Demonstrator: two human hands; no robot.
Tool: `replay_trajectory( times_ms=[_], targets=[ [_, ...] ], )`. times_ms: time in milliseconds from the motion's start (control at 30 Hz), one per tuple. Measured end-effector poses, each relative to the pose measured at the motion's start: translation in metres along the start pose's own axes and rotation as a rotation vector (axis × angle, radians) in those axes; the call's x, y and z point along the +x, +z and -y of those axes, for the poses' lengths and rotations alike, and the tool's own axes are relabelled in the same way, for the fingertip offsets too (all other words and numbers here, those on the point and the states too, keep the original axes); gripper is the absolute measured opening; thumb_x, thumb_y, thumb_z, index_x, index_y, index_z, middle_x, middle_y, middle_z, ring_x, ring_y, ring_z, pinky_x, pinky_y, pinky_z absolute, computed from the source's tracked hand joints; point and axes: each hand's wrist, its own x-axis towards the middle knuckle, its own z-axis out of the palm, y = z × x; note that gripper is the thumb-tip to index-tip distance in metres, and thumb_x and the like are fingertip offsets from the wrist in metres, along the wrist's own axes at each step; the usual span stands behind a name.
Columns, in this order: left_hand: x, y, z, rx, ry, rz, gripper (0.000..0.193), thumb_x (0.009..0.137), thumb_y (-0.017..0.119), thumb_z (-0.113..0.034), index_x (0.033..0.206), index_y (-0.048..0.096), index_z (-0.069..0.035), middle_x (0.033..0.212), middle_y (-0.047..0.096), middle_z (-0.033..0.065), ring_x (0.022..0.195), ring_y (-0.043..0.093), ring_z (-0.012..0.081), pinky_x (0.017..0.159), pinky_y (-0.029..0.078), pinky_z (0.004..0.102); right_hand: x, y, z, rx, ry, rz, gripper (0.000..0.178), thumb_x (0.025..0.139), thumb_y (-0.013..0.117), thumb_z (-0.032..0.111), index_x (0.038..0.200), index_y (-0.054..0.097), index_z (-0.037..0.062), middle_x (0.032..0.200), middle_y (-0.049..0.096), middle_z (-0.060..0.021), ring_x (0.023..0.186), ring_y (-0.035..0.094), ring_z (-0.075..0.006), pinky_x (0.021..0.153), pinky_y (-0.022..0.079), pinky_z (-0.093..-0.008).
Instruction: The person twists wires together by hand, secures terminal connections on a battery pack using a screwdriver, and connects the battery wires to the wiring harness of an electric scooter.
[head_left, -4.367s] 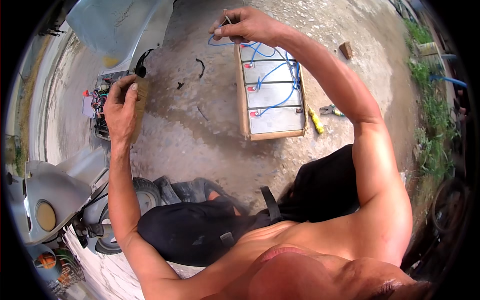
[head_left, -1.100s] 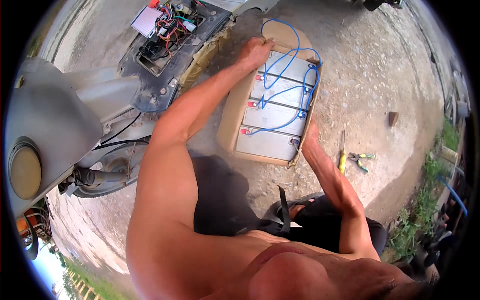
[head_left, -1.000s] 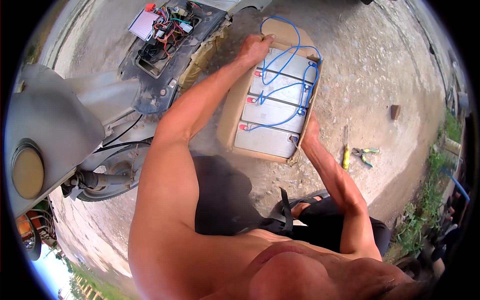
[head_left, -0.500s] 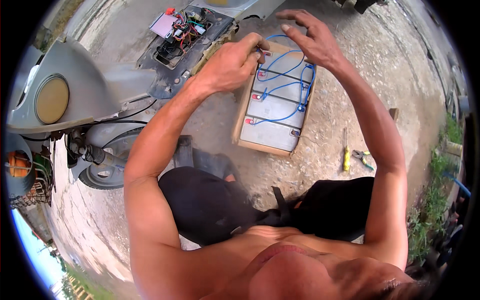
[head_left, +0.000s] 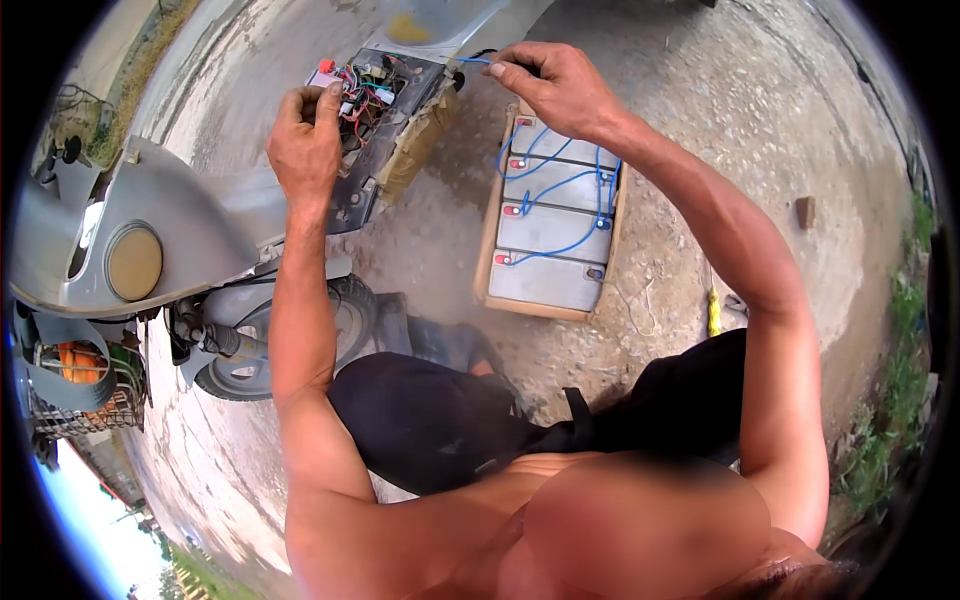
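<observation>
My right hand [head_left: 560, 90] is closed, thumb and forefinger pinching a blue wire [head_left: 470, 60] above the far end of the battery box. From there the wire runs left toward the scooter's deck. My left hand [head_left: 308, 140] is at the deck's left edge, its thumb and fingers drawn together; what they hold, if anything, is hidden. Beside it, a tangle of coloured wires and connectors [head_left: 375, 95] fills the opening in the deck. Several grey batteries [head_left: 550, 232] sit in a row in a cardboard box [head_left: 540, 310], with blue wires looped between their terminals.
The grey scooter body [head_left: 185, 210] stands at the left, its wheel [head_left: 350, 315] near my left knee. A yellow-handled screwdriver [head_left: 714, 312] lies on the rough ground by my right knee, pliers [head_left: 736, 304] partly hidden beside it. A brick piece [head_left: 806, 212] lies farther right.
My left hand has moved left from the battery box to the scooter's deck. My right hand has shifted left and lower, its fingers now closed on the blue wire.
</observation>
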Motion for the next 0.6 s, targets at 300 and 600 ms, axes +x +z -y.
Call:
replay_trajectory(
  times_ms=[300, 600],
  targets=[
    [-0.004, 0.018, 0.058, -0.036, -0.275, 0.155, 0.023, 0.099, 0.067, -0.018, 0.111, 0.073, 0.001, 0.093, 0.075, 0.0073, 0.076, 0.069, 0.0109, 0.064, 0.053, 0.0284, 0.013, 0.02, -0.001, 0.298, 0.189, 0.099, 0.034, 0.105, 0.054, 0.026, 0.126, 0.069, 0.0031, 0.082, 0.064, 0.0014, 0.064, 0.05, -0.0063, 0.059, 0.046, -0.0259],
    [-0.022, 0.005, 0.066, -0.441, -0.399, 0.016, 0.018, 0.101, 0.063, -0.011, 0.109, 0.068, 0.005, 0.09, 0.069, 0.0075, 0.067, 0.064, 0.0125, 0.06, 0.053, 0.0282, 0.021, 0.025, -0.003, 0.45, 0.242, 0.053, 0.03, 0.101, 0.061, 0.029, 0.112, 0.074, 0.0039, 0.085, 0.071, -0.0004, 0.075, 0.06, -0.0088, 0.07, 0.05, -0.028]
  ],
)
